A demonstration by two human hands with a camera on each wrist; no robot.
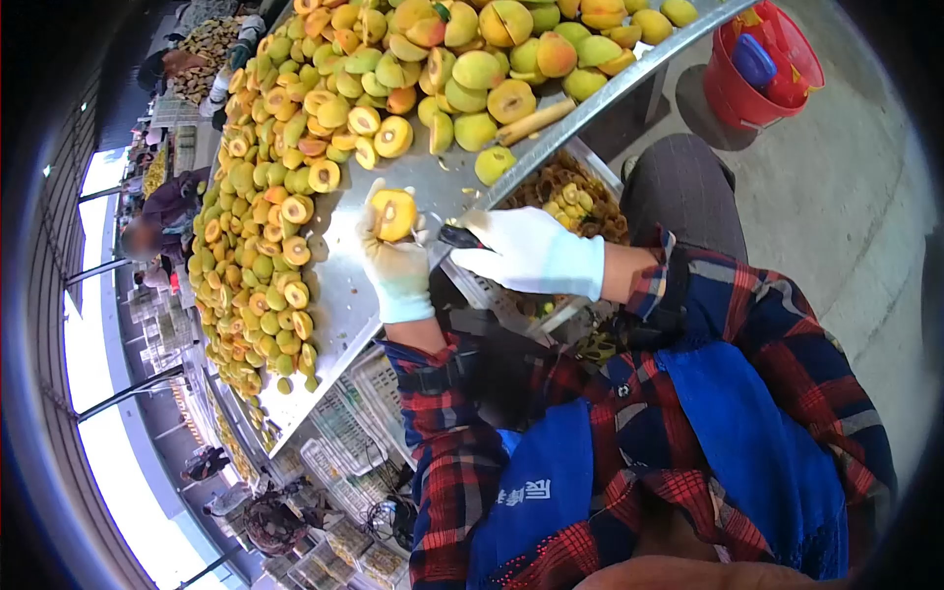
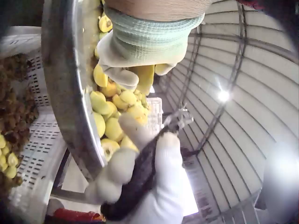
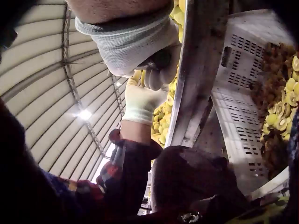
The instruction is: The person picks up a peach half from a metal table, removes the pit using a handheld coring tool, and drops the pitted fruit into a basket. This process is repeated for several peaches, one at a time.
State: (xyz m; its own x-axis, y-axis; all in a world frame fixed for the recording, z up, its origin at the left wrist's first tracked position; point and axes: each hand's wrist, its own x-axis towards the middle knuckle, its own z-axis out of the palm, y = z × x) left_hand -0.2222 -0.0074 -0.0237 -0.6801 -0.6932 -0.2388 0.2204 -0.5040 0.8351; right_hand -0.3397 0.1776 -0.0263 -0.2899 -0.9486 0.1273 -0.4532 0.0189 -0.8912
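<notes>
My gloved left hand [image 1: 395, 270] holds a yellow peach half [image 1: 395, 214] over the metal table, its cut face turned up with a brownish centre. In the left wrist view only a sliver of that peach half [image 2: 145, 79] shows between the fingers. My gloved right hand [image 1: 536, 246], just to the right, grips a black-handled tool [image 1: 458, 236]. The tool's short, shiny metal end points towards the peach half. In the left wrist view the fingers and thumb wrap the dark handle [image 2: 140, 179]. The right wrist view shows both hands close together, the peach half mostly hidden.
Peaches, many halved, cover much of the metal table [image 1: 344, 241]. A wooden stick [image 1: 536, 122] lies near its raised edge. Below that edge, a white crate [image 3: 238, 116] holds brown pits and yellow pieces. A red bucket [image 1: 733, 93] stands on the floor; other people are farther off.
</notes>
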